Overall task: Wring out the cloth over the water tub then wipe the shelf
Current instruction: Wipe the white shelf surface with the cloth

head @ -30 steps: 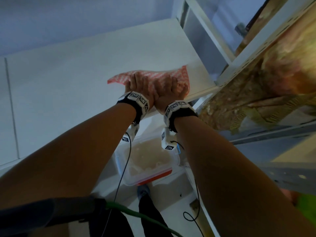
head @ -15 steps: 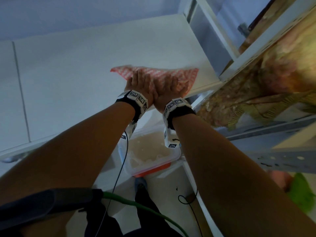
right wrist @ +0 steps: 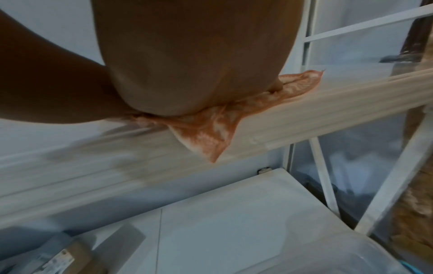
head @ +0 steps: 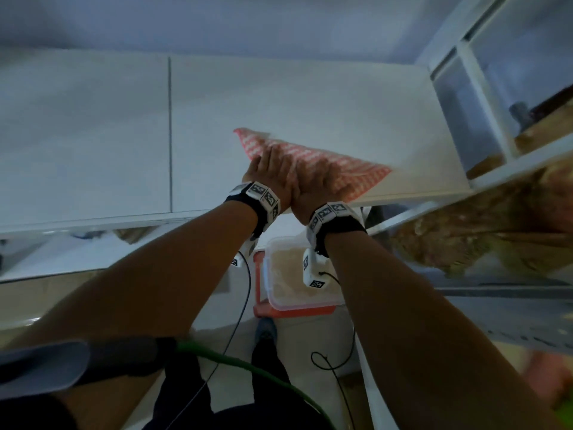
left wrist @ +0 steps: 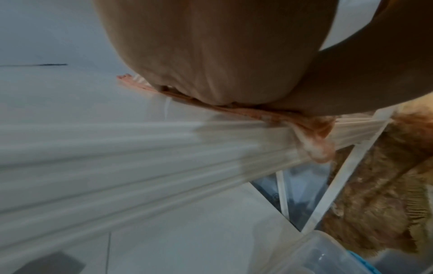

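A red-and-white patterned cloth [head: 313, 159] lies spread flat on the white shelf [head: 310, 97], near its front right edge. Side by side, my left hand [head: 269, 172] and my right hand [head: 316, 184] press flat on the cloth with straight fingers. In the left wrist view the cloth [left wrist: 314, 129] shows under my palm, one corner hanging over the shelf's front lip [left wrist: 140, 148]. The right wrist view has another cloth [right wrist: 206, 137] corner drooping over the shelf's lip [right wrist: 304, 118]. Below my wrists sits the clear water tub [head: 297, 274] with an orange lid under it.
A white upright frame [head: 483, 97] bounds the shelf on the right. A tan fringed fabric [head: 496, 225] lies on the neighbouring rack at right. A seam [head: 169, 135] splits the shelf top. A lower white shelf [right wrist: 234, 213] sits beneath, and cables hang from my wrists.
Both hands have slid the cloth to the right along the shelf, still pressing it flat. The view has shifted, showing more of the shelf's left part.
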{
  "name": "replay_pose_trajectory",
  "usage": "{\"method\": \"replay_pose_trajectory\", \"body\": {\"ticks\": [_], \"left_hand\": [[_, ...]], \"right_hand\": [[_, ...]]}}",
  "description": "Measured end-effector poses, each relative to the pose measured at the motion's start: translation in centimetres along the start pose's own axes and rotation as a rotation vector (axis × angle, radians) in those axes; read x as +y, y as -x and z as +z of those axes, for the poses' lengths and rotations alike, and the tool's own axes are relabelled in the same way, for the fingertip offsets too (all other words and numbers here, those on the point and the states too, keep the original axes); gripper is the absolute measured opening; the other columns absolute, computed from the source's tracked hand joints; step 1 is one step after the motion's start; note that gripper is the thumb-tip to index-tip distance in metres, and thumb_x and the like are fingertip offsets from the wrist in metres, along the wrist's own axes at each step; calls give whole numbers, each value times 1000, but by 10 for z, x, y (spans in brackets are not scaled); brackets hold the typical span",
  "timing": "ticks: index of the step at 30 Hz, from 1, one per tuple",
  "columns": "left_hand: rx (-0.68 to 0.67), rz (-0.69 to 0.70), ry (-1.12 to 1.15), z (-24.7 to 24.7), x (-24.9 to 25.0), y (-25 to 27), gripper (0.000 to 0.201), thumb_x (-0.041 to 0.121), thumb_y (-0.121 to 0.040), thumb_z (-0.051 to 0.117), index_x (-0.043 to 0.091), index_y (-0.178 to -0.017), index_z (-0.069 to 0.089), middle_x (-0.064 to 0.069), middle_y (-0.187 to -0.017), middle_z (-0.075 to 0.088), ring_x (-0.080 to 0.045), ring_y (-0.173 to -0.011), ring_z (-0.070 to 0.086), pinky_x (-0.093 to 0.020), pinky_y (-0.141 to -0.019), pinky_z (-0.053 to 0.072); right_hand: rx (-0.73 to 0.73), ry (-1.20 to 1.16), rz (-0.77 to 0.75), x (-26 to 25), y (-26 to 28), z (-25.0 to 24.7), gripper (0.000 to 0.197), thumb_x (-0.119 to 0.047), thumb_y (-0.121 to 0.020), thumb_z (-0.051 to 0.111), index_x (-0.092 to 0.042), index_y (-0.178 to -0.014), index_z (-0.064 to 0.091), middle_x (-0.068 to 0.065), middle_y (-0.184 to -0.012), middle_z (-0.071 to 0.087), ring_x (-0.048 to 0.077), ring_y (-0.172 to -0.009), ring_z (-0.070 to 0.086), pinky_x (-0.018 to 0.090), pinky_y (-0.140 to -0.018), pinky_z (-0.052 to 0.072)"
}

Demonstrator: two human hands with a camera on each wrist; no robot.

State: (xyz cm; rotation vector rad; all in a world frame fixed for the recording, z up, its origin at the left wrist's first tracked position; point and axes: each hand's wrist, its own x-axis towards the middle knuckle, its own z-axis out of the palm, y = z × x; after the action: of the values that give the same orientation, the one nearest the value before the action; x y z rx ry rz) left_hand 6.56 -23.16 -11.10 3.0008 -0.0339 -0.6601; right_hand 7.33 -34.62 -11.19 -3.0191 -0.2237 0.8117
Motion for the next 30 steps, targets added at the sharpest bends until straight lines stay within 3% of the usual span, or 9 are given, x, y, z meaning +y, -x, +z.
{"method": "replay_pose_trajectory", "body": {"ticks": [6, 14, 18, 20, 24, 30], "left_hand": [[24, -58, 45, 11, -80, 29, 67, 51, -97, 5, 18, -154, -6, -13, -162, -13, -30, -150, -11, -43, -122, -2], [59, -199, 102, 26, -171, 73, 71, 54, -97, 8, 16, -155, -4, -14, -162, -12, -29, -150, -9, -43, -122, -2], [79, -284, 141, 34, -223, 104, 71, 54, -97, 9, 15, -154, -5, -15, -161, -12, -29, -150, -9, -43, -122, -1], [89, -328, 171, 40, -247, 119, 71, 54, -97, 11, 15, -154, -5, -15, -162, -12, -29, -150, -9, -43, -122, -2], [114, -393, 178, 51, -288, 145, 71, 53, -97, 10, 14, -154, -4, -16, -162, -11, -29, -150, -8, -43, -122, 0], [139, -451, 210, 66, -342, 169, 72, 54, -97, 9, 13, -155, -1, -17, -162, -9, -30, -151, -7, -43, -123, 1]], "right_hand": [[-24, -21, -102, -76, 1, 12, 61, -60, -97, 7, -44, -149, -21, 4, -157, -34, 35, -144, -31, 64, -102, -28], [-23, 83, -228, -176, 22, 14, 55, -47, -102, 7, -38, -151, -17, 8, -158, -32, 41, -144, -28, 68, -106, -19], [74, 263, -469, -234, 37, 20, 55, -34, -105, 12, -28, -155, -11, 2, -163, -18, 53, -142, -18, 72, -110, -7], [58, 335, -483, -259, 46, 20, 53, -33, -106, 12, -29, -154, -9, -2, -162, -17, 52, -142, -19, 70, -106, -11], [65, 497, -610, -303, 61, 23, 53, -32, -106, 10, -26, -155, -8, 3, -162, -21, 53, -141, -22, 68, -101, -20], [24, 283, -542, -362, 42, 54, 59, -46, -103, 15, -32, -155, -9, 12, -161, -24, 49, -142, -26, 70, -111, -11]]}}
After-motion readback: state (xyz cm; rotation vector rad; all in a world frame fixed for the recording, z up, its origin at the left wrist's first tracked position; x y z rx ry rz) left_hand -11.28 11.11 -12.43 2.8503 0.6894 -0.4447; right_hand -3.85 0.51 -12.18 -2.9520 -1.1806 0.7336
